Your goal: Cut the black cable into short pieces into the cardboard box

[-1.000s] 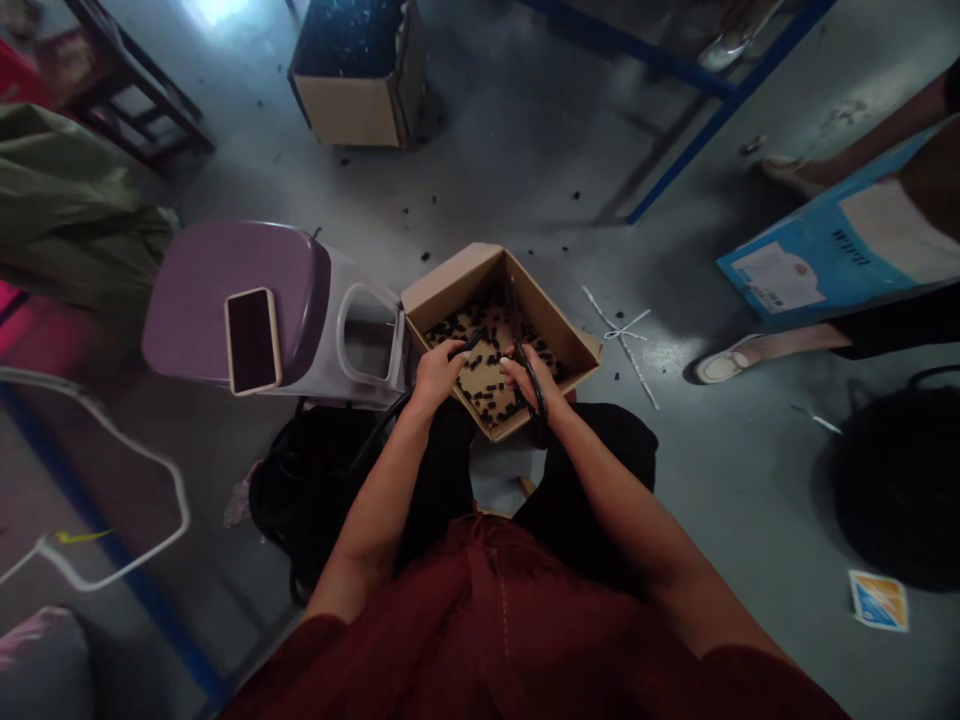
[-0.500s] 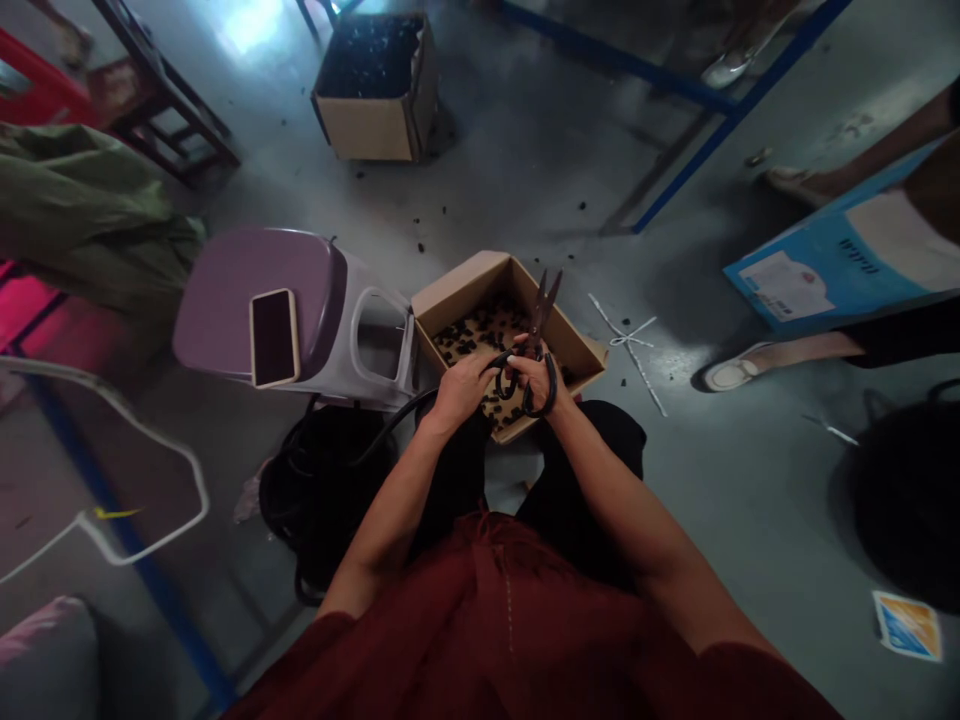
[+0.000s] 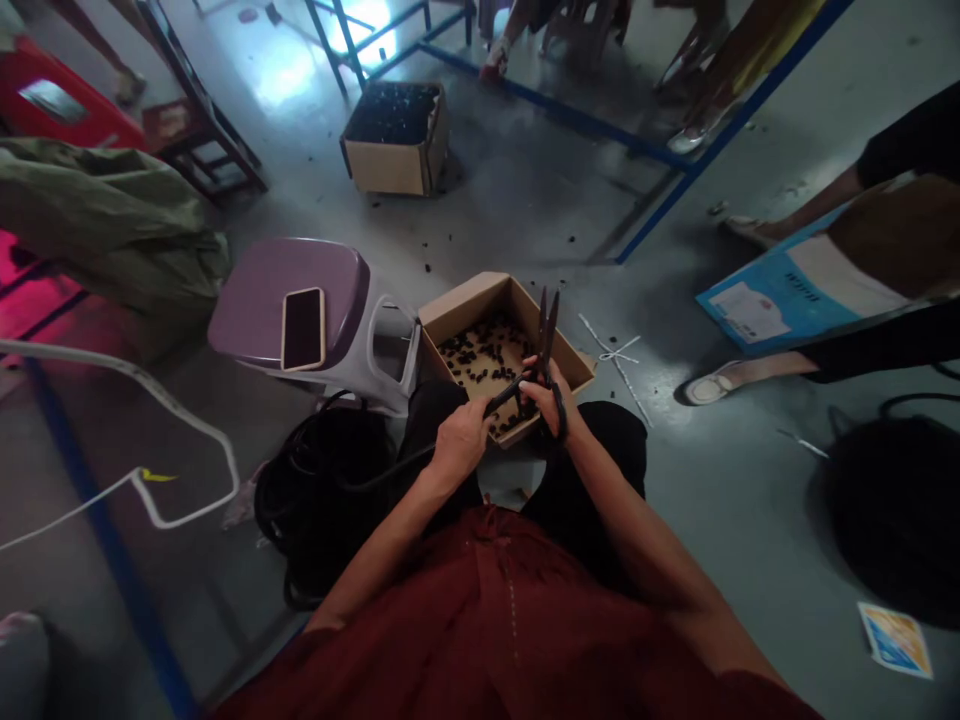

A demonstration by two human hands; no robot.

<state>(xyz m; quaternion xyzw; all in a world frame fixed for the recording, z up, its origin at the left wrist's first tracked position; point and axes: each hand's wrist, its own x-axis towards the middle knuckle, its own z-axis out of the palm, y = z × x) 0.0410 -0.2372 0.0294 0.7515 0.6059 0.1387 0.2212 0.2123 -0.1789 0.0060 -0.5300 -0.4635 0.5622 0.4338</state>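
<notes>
My left hand [image 3: 461, 440] is closed around a black cord or tube [image 3: 504, 398], whose length runs back to a dark coiled heap [image 3: 330, 490] by my left leg. In my right hand [image 3: 553, 392] is a pair of scissors [image 3: 549, 325], blades slightly apart and pointing away from me. The tube's front end reaches the fingers of my right hand; whether they pinch it I cannot tell. Beneath both hands a cardboard box [image 3: 480, 285] stands between my knees, with many short black pieces [image 3: 480, 345] scattered over its bottom.
On my left a purple-topped stool [image 3: 255, 270] bears a phone [image 3: 304, 330]. Another cardboard box [image 3: 386, 168], full of black pieces, stands farther off. A blue carton [image 3: 750, 310] and people's feet are on the right, near a dark coil [image 3: 892, 510]. White string [image 3: 615, 355] lies on the floor.
My left hand has drawn back toward me, and more tube shows between my hands. The scissors have turned more upright. The whole view has tilted up.
</notes>
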